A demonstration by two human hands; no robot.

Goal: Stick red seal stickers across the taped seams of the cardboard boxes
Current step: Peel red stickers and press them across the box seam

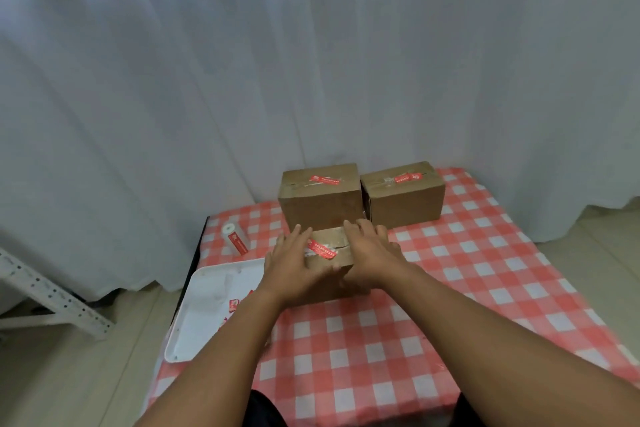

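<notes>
Both bare hands rest on the small brown cardboard box (332,262) nearest the person; the left hand (289,265) lies flat with fingers spread over the box's left top edge, and the right hand (372,253) lies open and flat over its right side, gripping nothing that I can see; between them a red seal sticker (321,248) lies across the taped seam on top. The box sits on a desk under a red-and-white checked cloth (467,274). Farther back stand two more brown cardboard boxes side by side, the left one (320,199) just behind the near box and the right one (403,196) beside it; each carries a red sticker on its taped top. To the left a white roll of red stickers (235,239) stands upright (its print is too small to read); nearer, a white rectangular tray (211,308) holds a few red scraps. White curtains (311,62) hang behind.
</notes>
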